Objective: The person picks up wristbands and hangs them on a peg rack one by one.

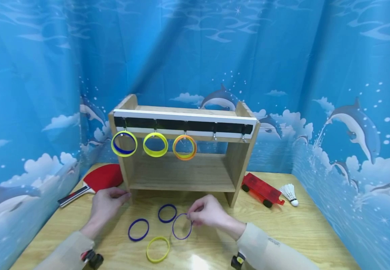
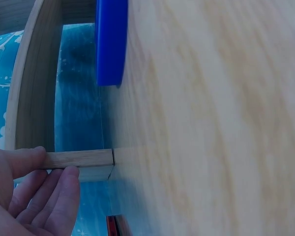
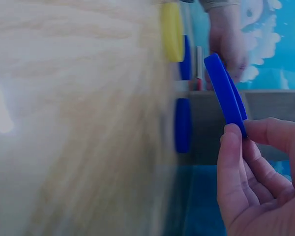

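Observation:
My right hand (image 1: 211, 213) pinches a blue ring (image 3: 226, 93) between thumb and fingertips, and the ring stands tilted up near the table. With thumb and fingers, my left hand (image 1: 108, 206) grips the lower left side edge of a wooden rack (image 1: 181, 174). From hooks along the rack's front hang a yellow ring (image 1: 114, 149) with a blue one, another yellow ring (image 1: 155, 153), and an orange ring (image 1: 185, 159) with yellow inside it. Between the hands lie a blue ring (image 1: 167, 221), another blue ring (image 1: 135, 240) and a yellow ring (image 1: 158, 261).
A red table tennis paddle (image 1: 103, 178) lies behind my left hand. Right of the rack sit a red toy wagon (image 1: 262, 189) and a white shuttlecock (image 1: 289, 193). Blue dolphin curtains (image 1: 195, 48) enclose the wooden table (image 1: 309, 225) at the back and sides.

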Available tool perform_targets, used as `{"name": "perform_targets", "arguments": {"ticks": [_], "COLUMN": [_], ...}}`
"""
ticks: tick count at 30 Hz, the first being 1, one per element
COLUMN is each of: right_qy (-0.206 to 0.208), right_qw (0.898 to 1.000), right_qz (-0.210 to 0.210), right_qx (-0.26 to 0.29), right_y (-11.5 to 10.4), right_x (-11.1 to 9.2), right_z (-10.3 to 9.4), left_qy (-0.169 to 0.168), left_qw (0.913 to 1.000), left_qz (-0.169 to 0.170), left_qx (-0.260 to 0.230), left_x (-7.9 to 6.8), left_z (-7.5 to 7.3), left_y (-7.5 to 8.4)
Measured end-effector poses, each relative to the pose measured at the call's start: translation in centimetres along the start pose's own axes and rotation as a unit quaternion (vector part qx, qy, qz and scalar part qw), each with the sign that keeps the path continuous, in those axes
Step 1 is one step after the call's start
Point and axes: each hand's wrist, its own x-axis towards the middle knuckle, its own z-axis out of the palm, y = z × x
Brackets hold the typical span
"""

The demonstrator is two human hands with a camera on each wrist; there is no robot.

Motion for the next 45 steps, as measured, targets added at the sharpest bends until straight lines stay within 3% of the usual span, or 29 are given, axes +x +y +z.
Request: {"name": "perform_targets", "arguments": {"ticks": [7, 17, 28, 36, 45], "right_qy": [0.017, 0.046, 0.084, 0.123, 0.175], "right_qw": [0.999, 0.994, 0.987, 0.972, 0.949], "right_qz": [-0.021, -0.042, -0.08, -0.132, -0.142], "right_qx": [0.02, 0.093, 0.11, 0.151, 0.218], "right_y": [-1.3, -3.8, -7.3, -9.4, -11.5], "right_x": [-0.4, -1.2, -2.5, -3.1, -3.4], "right_z": [-2.3, -5.4, -9.0, -10.9, -11.9], "left_qy": [0.001, -0.003, 0.003, -0.002, 0.007], "left_qw": [1.0, 1.0, 1.0, 1.0, 1.0], "left_qz": [0.003, -0.005, 0.001, -0.003, -0.002], "left_qx": [0.003, 0.007, 0.006, 0.002, 0.004], "left_x": [0.0, 0.0, 0.0, -0.1, -0.1], "left_z": [0.0, 0.1, 0.1, 0.2, 0.2], "left_y": [0.0, -0.1, -0.1, -0.3, -0.1]}}
